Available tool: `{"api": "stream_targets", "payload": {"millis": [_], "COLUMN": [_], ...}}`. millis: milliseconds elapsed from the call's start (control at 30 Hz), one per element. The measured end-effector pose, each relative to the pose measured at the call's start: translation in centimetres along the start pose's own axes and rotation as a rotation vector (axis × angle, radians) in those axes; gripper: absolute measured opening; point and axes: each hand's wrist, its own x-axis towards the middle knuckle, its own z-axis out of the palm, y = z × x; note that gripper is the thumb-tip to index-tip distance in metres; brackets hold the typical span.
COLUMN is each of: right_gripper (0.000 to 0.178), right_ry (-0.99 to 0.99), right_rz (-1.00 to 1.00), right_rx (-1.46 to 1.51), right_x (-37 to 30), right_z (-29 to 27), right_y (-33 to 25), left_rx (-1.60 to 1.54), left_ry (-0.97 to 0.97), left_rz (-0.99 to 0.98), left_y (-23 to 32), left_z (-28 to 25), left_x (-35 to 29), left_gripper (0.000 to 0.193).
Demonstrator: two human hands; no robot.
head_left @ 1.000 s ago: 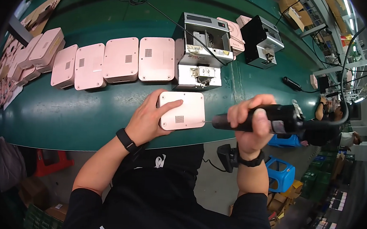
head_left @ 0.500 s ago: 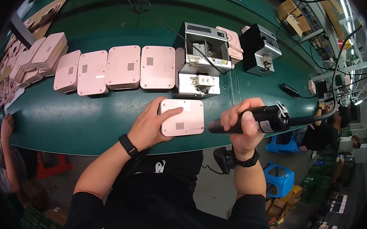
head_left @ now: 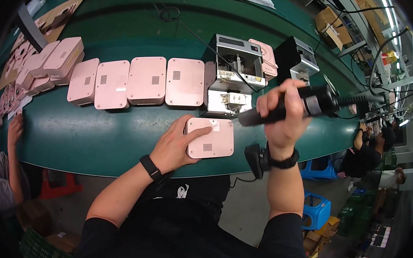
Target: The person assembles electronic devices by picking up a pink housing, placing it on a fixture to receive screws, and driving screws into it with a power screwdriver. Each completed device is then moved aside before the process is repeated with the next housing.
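Observation:
A pink plastic case (head_left: 221,140) with rounded corners, a small grille and corner screw holes lies on the green table in front of me. My left hand (head_left: 169,145) grips its left side, thumb on top. My right hand (head_left: 288,116) is wrapped round a black electric screwdriver (head_left: 317,100) with a cable at its rear. The screwdriver is held in the air right of the case, nose pointing left, near the front of a grey and black screw feeder (head_left: 236,86). Its tip is too blurred to make out.
Several more pink cases (head_left: 185,82) stand in a row behind and left, with a pile of pink parts (head_left: 64,54) beyond. A second feeder (head_left: 297,58) stands at the back right. Co-workers sit left and far right. A blue stool (head_left: 316,211) is below the table's edge.
My right hand has lifted the screwdriver up and away from the case's right edge, toward the screw feeder. My left hand still holds the case. The view has shifted slightly.

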Motion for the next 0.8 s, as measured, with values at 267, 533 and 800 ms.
{"api": "stream_targets", "payload": {"millis": [267, 533, 800], "right_gripper": [0.035, 0.038, 0.037], "right_ry": [-0.192, -0.153, -0.198], "right_rz": [0.082, 0.113, 0.122], "right_rx": [0.093, 0.074, 0.074], "right_x": [-6.5, -8.2, -8.1], "right_z": [1.1, 1.6, 1.2], "right_y": [-2.0, -0.9, -0.2], "left_rx": [-0.005, -0.016, -0.017], "left_ry": [0.031, 0.038, 0.051], "left_rz": [0.007, -0.007, -0.002], "left_y": [-0.3, 0.1, 0.0], "left_z": [0.0, 0.2, 0.2], "left_x": [0.0, 0.1, 0.1], "left_gripper": [0.077, 0.076, 0.076]}}
